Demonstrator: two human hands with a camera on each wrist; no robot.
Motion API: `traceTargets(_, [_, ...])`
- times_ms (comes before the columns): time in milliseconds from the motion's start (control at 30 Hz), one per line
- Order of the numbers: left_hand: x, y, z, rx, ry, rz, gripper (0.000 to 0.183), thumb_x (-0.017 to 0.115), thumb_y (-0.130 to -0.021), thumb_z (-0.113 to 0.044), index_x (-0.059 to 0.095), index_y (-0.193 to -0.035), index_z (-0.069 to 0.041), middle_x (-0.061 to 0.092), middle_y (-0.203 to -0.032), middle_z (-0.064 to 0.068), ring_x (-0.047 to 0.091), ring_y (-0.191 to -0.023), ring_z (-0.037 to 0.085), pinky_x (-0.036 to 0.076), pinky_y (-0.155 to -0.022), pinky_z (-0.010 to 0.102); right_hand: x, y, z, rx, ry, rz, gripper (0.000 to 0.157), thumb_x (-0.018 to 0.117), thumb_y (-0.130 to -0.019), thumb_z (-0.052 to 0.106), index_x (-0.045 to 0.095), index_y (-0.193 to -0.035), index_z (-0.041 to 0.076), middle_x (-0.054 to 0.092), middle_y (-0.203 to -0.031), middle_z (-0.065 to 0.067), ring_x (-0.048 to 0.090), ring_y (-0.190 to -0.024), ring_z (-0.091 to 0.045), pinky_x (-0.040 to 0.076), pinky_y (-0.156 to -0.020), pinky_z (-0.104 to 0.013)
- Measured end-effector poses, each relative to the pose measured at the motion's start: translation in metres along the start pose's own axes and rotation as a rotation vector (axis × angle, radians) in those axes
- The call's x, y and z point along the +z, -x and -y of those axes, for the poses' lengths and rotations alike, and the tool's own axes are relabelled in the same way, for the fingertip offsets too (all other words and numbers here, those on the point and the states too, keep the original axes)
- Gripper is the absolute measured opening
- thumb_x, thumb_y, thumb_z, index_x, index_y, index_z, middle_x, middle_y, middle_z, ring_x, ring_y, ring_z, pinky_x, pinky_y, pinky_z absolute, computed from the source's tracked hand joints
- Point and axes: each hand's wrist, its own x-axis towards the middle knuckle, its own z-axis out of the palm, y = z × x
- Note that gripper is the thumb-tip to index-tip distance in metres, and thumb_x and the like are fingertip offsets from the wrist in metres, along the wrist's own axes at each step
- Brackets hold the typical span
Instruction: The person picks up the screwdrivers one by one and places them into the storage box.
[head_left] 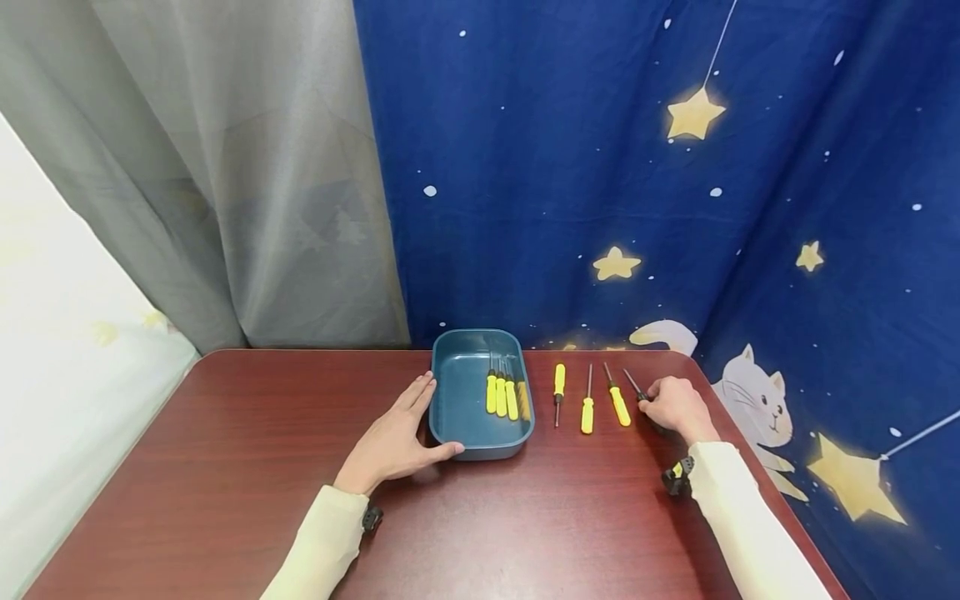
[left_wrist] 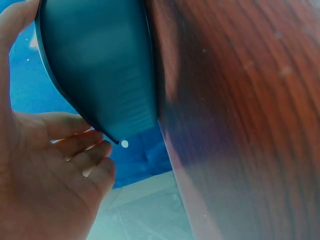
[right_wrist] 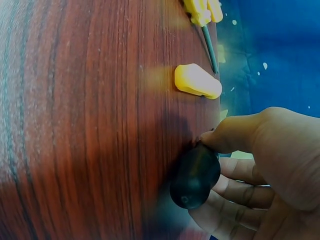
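Note:
My left hand (head_left: pixel 393 446) lies against the left side of a dark teal rectangular bin (head_left: pixel 457 429), its fingers along the side and its thumb at the near rim. In the left wrist view the palm faces the bin's outer wall (left_wrist: pixel 100 65). Yellow-handled screwdrivers (head_left: pixel 501 396) lie side by side in the bin's right part. At the table's right, my right hand (head_left: pixel 678 407) pinches a screwdriver with a black handle (right_wrist: pixel 192 177) between thumb and fingers. Its shaft (head_left: pixel 634 383) points away to the upper left, low over the table.
Three yellow-handled screwdrivers, one turned handle-away (head_left: pixel 559 383), one upright in view (head_left: pixel 587 414) and one slanted (head_left: pixel 619 406), lie between the bin and my right hand. A blue star-patterned curtain (head_left: pixel 525 167) and a grey curtain (head_left: pixel 300 208) hang behind the reddish-brown table (head_left: pixel 285 433).

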Motion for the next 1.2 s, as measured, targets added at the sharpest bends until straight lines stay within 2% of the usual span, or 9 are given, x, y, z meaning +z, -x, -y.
traceTargets(533, [-0.0009,-0.0016,-0.0021,0.005,-0.001,0.009,0.123,0.064,-0.074,-0.087,0.027,-0.163,-0.010,0.021,-0.173,0.002,0.026,-0.158,0.022,0.042,-0.119,0.049,0.0022,-0.0017,-0.0028,0.024,0.005,0.009,0.034,0.074,-0.089,0.023,0.072,-0.108,-0.004,0.072,-0.103,-0.024,0.066,-0.085,-0.035,0.057,-0.084,-0.058])
traceTargets(1200, [-0.0029,-0.0013,-0.0007,0.013,0.001,-0.001,0.121,0.065,-0.075,-0.085,0.030,-0.162,-0.008,0.022,-0.172,0.004,0.027,-0.158,0.024,0.042,-0.119,0.049,0.0000,0.0021,0.0029,-0.021,-0.052,-0.058,0.031,0.071,-0.088,0.021,0.073,-0.105,-0.005,0.075,-0.094,-0.019,0.067,-0.079,-0.028,0.058,-0.081,-0.054])
